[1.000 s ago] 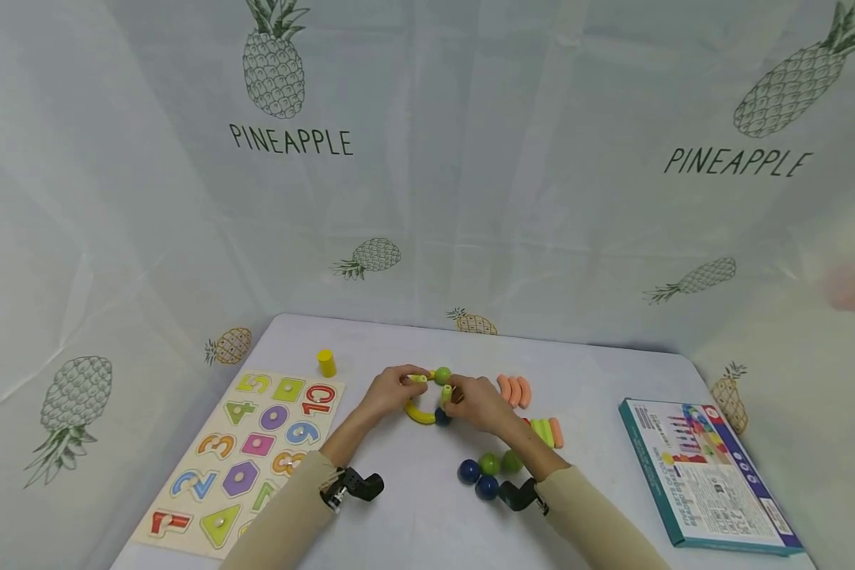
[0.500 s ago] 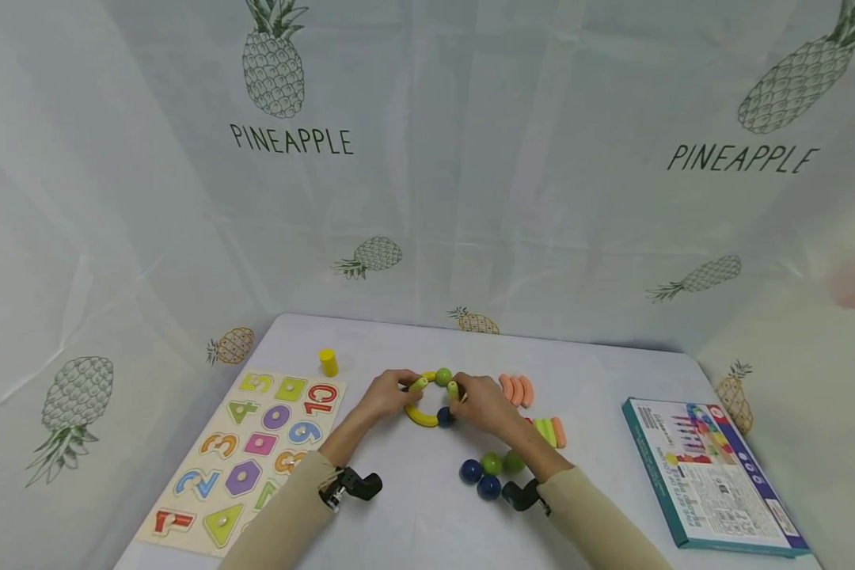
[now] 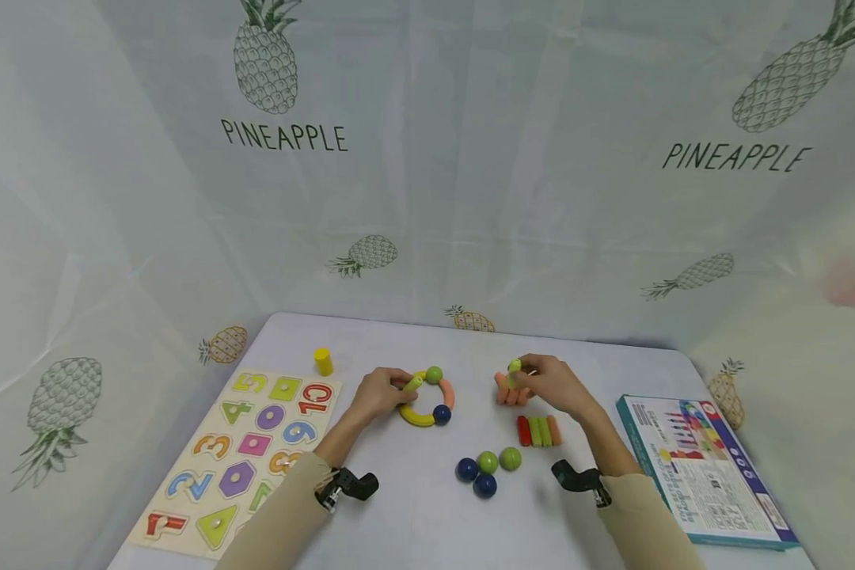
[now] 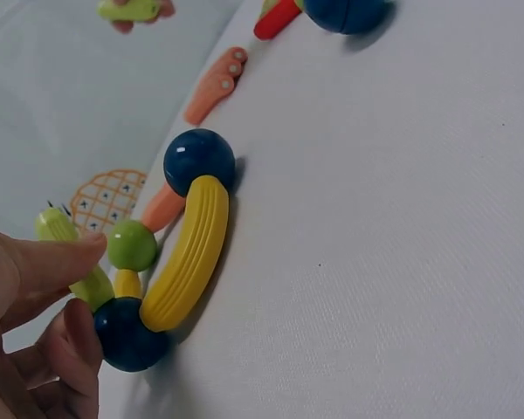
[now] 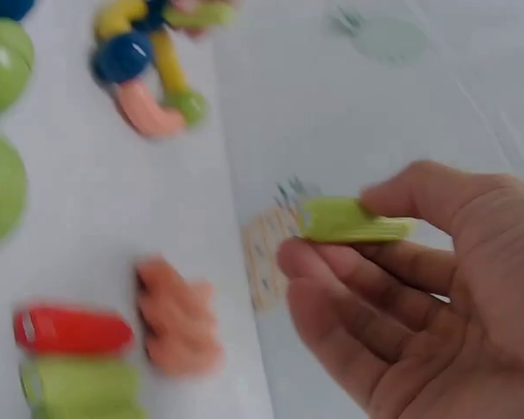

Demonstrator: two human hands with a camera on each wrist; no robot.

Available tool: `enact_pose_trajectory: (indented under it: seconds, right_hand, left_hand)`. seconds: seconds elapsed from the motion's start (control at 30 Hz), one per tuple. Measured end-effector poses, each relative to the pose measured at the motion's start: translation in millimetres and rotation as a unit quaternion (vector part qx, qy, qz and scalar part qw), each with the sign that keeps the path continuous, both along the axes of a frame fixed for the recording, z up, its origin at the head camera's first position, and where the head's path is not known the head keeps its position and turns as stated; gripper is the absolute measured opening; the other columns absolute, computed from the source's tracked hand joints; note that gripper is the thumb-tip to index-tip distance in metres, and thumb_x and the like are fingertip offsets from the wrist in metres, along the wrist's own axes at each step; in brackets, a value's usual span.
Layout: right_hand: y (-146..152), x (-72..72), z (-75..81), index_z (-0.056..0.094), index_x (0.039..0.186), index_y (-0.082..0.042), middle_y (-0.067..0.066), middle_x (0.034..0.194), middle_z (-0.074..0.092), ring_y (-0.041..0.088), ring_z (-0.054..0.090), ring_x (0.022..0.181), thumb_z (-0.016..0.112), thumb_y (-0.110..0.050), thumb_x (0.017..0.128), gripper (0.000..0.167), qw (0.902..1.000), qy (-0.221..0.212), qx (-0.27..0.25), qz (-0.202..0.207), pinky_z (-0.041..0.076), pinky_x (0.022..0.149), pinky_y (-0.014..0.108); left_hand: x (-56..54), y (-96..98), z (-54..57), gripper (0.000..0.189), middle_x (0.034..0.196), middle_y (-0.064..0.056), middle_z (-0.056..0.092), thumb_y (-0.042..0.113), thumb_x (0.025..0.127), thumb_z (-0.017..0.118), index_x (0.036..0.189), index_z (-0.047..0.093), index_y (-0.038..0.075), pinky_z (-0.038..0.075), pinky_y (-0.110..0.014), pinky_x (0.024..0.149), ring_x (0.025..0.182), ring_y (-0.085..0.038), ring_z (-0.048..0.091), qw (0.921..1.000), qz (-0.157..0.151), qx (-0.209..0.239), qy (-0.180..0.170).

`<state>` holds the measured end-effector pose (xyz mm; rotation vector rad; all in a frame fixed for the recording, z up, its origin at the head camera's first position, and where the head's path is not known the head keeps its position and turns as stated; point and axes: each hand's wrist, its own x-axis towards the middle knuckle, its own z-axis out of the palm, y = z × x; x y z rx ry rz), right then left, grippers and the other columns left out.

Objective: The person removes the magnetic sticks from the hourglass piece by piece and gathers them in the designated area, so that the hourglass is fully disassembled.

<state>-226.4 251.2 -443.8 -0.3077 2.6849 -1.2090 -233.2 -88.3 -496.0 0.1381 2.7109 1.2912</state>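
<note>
My left hand [image 3: 381, 392] pinches a light green rod [image 3: 412, 384] at the left of a ring of magnetic-looking toy pieces. In the left wrist view that rod tilts up from a blue ball [image 4: 129, 336]. Yellow curved rods [image 3: 416, 416], an orange curved rod [image 3: 448, 393], a green ball [image 3: 434, 374] and another blue ball [image 3: 442, 414] make up the rest of the ring. My right hand [image 3: 556, 384] holds a second light green rod [image 5: 354, 220] between thumb and fingers, raised over several orange curved rods [image 5: 179, 323].
Short red, green and orange rods [image 3: 539, 431] lie in a row. Nearer are loose blue [image 3: 485, 485] and green balls [image 3: 510, 458]. A number puzzle board [image 3: 207, 475] lies left, a yellow cylinder [image 3: 324, 362] behind it, and a flat box [image 3: 705, 471] at right.
My right hand has moved right, from the ring to above the orange curved rods, carrying its green rod. The left hand stays at the ring, still pinching its rod.
</note>
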Motion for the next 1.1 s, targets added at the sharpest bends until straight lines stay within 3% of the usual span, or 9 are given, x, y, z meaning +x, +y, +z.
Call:
enact_pose_trajectory:
  seconds: [0.13, 0.27, 0.43, 0.7, 0.93, 1.1]
  right_hand:
    - [34.2, 5.4, -5.5, 0.059, 0.131, 0.003, 0.012, 0.101, 0.07, 0.035, 0.069, 0.091, 0.063, -0.026, 0.099, 0.043, 0.9993, -0.036, -0.005, -0.011, 0.059, 0.078, 0.043]
    - [57.6, 10.4, -20.3, 0.06, 0.128, 0.004, 0.01, 0.096, 0.07, 0.028, 0.069, 0.084, 0.063, -0.022, 0.098, 0.04, 0.9952, -0.084, 0.026, -0.044, 0.059, 0.072, 0.037]
    - [72.5, 19.8, -34.6, 0.063, 0.124, 0.007, 0.009, 0.088, 0.067, 0.022, 0.063, 0.076, 0.063, -0.019, 0.097, 0.037, 0.9881, -0.127, 0.067, -0.055, 0.057, 0.066, 0.036]
    - [77.3, 25.2, -41.0, 0.066, 0.122, 0.003, 0.007, 0.082, 0.065, 0.02, 0.059, 0.074, 0.067, -0.024, 0.096, 0.038, 0.9846, -0.146, 0.083, -0.048, 0.054, 0.064, 0.034]
    - [78.4, 30.0, -40.2, 0.066, 0.121, 0.0, 0.008, 0.087, 0.064, 0.021, 0.058, 0.076, 0.071, -0.024, 0.093, 0.037, 0.9844, -0.15, 0.079, -0.047, 0.052, 0.063, 0.034]
    - [77.0, 31.5, -42.0, 0.066, 0.119, -0.002, 0.007, 0.088, 0.064, 0.021, 0.059, 0.076, 0.071, -0.024, 0.093, 0.035, 0.9858, -0.145, 0.073, -0.043, 0.052, 0.064, 0.035]
  left_hand:
    - [2.2, -1.3, 0.0, 0.037, 0.093, 0.0, 0.073, 0.025, 0.082, 0.085, 0.114, 0.075, 0.008, 0.052, -0.03, 0.072, 0.083, -0.013, 0.065, 1.0, 0.003, -0.002, -0.006]
    - [4.8, -2.3, 0.4, 0.04, 0.096, -0.002, 0.073, 0.027, 0.083, 0.084, 0.116, 0.073, 0.006, 0.053, -0.028, 0.068, 0.08, -0.012, 0.065, 0.9999, 0.008, 0.002, -0.009]
    - [5.7, -3.2, 0.7, 0.041, 0.096, -0.005, 0.071, 0.024, 0.087, 0.08, 0.12, 0.07, 0.003, 0.054, -0.027, 0.059, 0.069, -0.011, 0.066, 0.9983, 0.014, 0.044, -0.037]
    - [5.2, -4.2, 1.0, 0.042, 0.1, -0.01, 0.068, 0.018, 0.091, 0.077, 0.125, 0.063, -0.002, 0.059, -0.032, 0.064, 0.065, -0.012, 0.069, 0.9923, 0.025, 0.104, -0.062]
    - [4.5, -4.2, -1.0, 0.032, 0.095, -0.009, 0.07, 0.013, 0.091, 0.075, 0.118, 0.065, -0.001, 0.06, -0.037, 0.072, 0.073, -0.017, 0.071, 0.9916, 0.008, 0.115, -0.06]
    - [4.5, -3.7, -3.4, 0.031, 0.102, -0.013, 0.07, 0.005, 0.091, 0.072, 0.12, 0.063, -0.003, 0.061, -0.037, 0.074, 0.08, -0.021, 0.073, 0.9881, -0.003, 0.141, -0.062]
